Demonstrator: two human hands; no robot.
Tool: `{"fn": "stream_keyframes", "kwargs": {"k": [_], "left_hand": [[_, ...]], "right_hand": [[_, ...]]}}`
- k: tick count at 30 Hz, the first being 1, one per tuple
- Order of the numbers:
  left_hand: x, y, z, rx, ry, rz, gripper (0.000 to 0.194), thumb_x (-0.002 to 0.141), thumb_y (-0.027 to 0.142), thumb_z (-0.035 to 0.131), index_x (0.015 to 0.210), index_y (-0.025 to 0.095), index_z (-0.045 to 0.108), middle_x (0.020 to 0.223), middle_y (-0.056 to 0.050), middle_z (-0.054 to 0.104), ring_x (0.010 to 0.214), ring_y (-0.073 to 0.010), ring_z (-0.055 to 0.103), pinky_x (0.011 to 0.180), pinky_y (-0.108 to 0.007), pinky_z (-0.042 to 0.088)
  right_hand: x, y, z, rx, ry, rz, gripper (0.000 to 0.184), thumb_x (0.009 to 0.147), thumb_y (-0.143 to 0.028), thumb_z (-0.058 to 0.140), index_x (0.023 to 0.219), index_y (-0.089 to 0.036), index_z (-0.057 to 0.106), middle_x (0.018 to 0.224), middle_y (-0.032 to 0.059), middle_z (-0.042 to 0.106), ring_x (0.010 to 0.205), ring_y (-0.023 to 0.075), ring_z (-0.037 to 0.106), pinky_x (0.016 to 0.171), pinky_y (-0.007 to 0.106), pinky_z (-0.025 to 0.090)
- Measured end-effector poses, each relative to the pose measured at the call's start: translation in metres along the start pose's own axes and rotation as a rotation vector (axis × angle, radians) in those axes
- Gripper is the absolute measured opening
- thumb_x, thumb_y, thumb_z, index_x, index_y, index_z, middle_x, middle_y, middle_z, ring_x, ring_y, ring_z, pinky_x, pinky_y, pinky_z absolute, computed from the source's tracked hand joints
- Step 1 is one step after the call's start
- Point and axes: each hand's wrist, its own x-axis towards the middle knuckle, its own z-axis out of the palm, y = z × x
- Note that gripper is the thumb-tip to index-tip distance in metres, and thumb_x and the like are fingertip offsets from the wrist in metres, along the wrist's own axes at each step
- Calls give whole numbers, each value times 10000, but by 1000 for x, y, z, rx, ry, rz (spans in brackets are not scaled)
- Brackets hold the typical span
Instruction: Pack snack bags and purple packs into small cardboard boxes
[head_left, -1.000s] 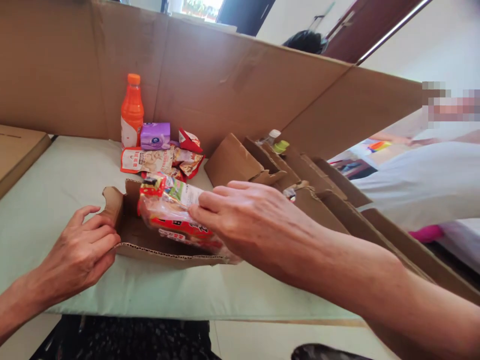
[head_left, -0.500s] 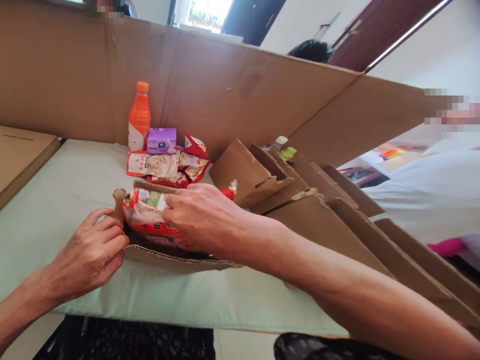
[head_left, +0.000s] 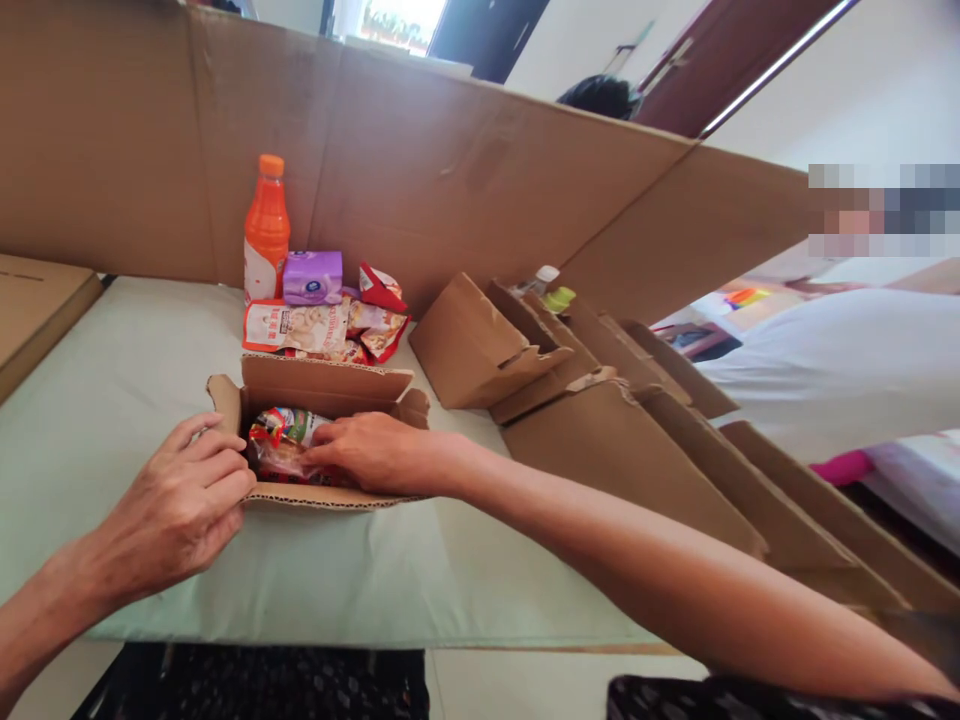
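An open cardboard box [head_left: 326, 375] stands on the table near its front. At its left end, my left hand [head_left: 187, 490] grips the edge, fingers bent over the corner by the raised flap. My right hand [head_left: 375, 452] reaches down inside, its fingers closed on a red and clear plastic snack bag [head_left: 279, 445] that lies in the box. That hand covers the bag's right part. Behind the box lie a white and red snack pouch [head_left: 296, 326], several red snack packets [head_left: 382, 330] and a purple tissue pack [head_left: 313, 277]. An orange drink bottle [head_left: 267, 230] stands upright beside them.
Several open cardboard boxes [head_left: 630, 460] stand in rows on the right, with bottle caps [head_left: 559, 299] showing among them. A cardboard wall [head_left: 420, 170] runs along the back. A flat carton [head_left: 45, 310] lies at the left. At far right, a person is partly visible.
My right hand has lowered the snack bag from the box's opening down into it. My left hand stays at the box's left end.
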Motion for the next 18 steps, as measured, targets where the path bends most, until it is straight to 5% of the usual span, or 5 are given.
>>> {"fn": "stream_keyframes", "kwargs": {"k": [3,6,9,13,18], "left_hand": [[-3,3,0,16,74,-42,175,860,58,568,930,200,642,1209,-112,684,1273,-318,575,1129,-562,418],[-17,10,1,32,203,-165,388,843,77,646,1200,224,606,1513,-160,472,1388,-366,477,1114,-578,449],[-36,13,8,-23,270,-343,691,879,180,680,1501,246,387,1495,-168,490,1352,-352,522,1098,-550,489],[-47,11,27,-131,212,-530,738,937,356,644,1572,242,287,1427,-160,558,1255,-340,610,1049,-535,537],[-32,7,39,-159,205,-478,669,955,327,616,1553,279,321,1470,-133,531,1333,-323,563,1092,-500,520]], "right_hand": [[0,6,1,65,-11,-50,443,970,-121,564,1383,-276,613,1305,76,669,1093,215,674,751,287,486],[-20,7,-6,22,97,6,400,930,-155,629,1324,-222,651,1249,107,679,1058,238,666,799,323,488],[-46,8,-15,21,244,162,253,913,-174,645,1151,-184,728,1094,105,714,961,225,672,805,322,476],[-40,19,-7,156,85,139,259,862,-61,593,950,-217,780,854,32,750,768,156,676,689,248,452],[-22,37,-2,214,100,73,370,863,-41,587,1108,-241,779,1013,38,794,889,159,724,770,236,518]]}}
